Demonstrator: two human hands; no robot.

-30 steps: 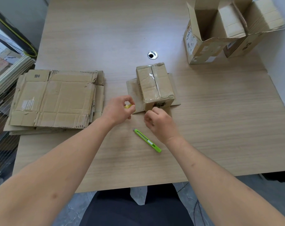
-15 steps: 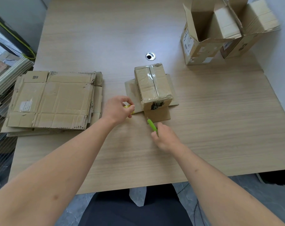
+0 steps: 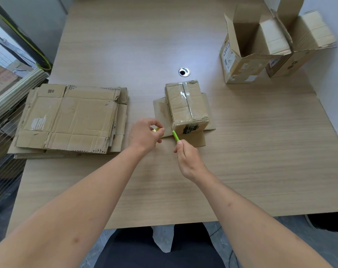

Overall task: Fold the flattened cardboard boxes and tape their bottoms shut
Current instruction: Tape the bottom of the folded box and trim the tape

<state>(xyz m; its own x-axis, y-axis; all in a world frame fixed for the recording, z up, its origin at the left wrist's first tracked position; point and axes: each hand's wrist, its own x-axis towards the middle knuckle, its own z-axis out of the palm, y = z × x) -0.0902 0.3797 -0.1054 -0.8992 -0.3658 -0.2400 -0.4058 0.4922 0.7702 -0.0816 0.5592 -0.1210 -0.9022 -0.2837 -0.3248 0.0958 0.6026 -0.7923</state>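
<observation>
A small cardboard box (image 3: 185,104) stands bottom-up in the middle of the table, its flaps spread flat beneath it and clear tape running along its top seam. My left hand (image 3: 146,135) holds a yellow roll of tape (image 3: 155,129) just left of the box's near corner. My right hand (image 3: 187,158) grips a green utility knife (image 3: 175,135), its tip pointing at the box's near left corner. A stack of flattened cardboard boxes (image 3: 71,118) lies at the left of the table.
Two folded boxes, one with open flaps (image 3: 243,55) and another (image 3: 303,45) behind it, stand at the far right of the wooden table (image 3: 260,151). A round cable hole (image 3: 184,71) sits beyond the small box. A wall runs along the right edge.
My right hand picked up the green knife from the table and brought its tip to the box's near corner. My left hand stayed beside the box with the tape roll.
</observation>
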